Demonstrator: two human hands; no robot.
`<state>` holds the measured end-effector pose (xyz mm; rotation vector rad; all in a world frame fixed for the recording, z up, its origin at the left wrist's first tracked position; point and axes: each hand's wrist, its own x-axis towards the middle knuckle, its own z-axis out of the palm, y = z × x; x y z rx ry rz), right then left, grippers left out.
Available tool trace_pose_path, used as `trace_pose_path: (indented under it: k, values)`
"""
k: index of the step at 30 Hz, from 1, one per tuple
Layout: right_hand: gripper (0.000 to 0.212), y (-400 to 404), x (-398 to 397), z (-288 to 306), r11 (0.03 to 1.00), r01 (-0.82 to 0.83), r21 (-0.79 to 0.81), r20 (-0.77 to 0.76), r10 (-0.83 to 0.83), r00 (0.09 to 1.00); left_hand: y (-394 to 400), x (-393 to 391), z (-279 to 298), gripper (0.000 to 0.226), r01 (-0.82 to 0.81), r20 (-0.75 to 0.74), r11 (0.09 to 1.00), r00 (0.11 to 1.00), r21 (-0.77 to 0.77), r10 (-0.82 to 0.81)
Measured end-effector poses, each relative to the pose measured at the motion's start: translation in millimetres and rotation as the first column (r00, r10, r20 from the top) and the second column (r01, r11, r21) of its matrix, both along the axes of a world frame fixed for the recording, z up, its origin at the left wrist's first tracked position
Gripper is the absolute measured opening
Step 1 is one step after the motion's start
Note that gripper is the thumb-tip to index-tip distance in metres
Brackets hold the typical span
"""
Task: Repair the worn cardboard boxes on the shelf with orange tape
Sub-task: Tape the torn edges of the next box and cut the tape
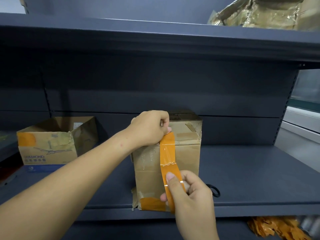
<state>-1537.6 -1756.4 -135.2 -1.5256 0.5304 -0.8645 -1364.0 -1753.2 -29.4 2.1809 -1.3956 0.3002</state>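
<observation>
Hands [150, 129] gripping tape strip [168, 158]

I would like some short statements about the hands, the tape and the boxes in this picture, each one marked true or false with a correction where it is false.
1. The left hand pinches the upper end of the orange tape strip at the top edge of the closed cardboard box. True.
2. The right hand is empty. False: it holds the strip's lower end.
3. The open box at the left already has orange tape on a corner. True.
4. The closed box has no tape near its bottom. False: an orange patch covers its lower front corner.
5. Both boxes stand on the floor. False: they stand on the dark shelf.
</observation>
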Motion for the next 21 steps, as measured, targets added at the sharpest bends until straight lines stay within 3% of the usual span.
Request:
trace_pose_path:
  k: [3, 6, 12, 17, 19, 21]
  values:
    - [0.017, -2, -2, 2, 1.000, -0.004, 0.000, -0.005, 0.004, 1.000, 3, 1, 2, 0.009, 0.085, 0.135, 0.996, 0.988, -0.029, -0.081]
    - [0.019, -6, -3, 0, 1.000, -0.009, 0.019, 0.006, 0.009, 1.000, 8, 5, 4, 0.013, 0.164, 0.247, 0.983, 0.952, 0.085, -0.180]
    - [0.021, -8, -5, -3, 0.999, -0.029, 0.019, 0.081, 0.027, 0.996, 21, 3, 1, 0.025, 0.276, 0.252, 0.953, 0.920, 0.126, -0.300]
    - [0.044, -2, -16, -19, 0.992, -0.072, -0.106, 0.026, 0.075, 0.997, 23, 3, -2, 0.028, 0.268, 0.212, 0.956, 0.934, 0.116, -0.287]
    - [0.056, -1, -18, -24, 0.992, -0.086, -0.090, 0.023, 0.089, 0.996, 24, 2, -5, 0.032, 0.259, 0.246, 0.958, 0.927, 0.124, -0.283]
    - [0.054, -2, -18, -24, 0.994, -0.095, -0.048, 0.049, 0.098, 0.994, 27, 0, -6, 0.033, 0.259, 0.290, 0.958, 0.914, 0.124, -0.285]
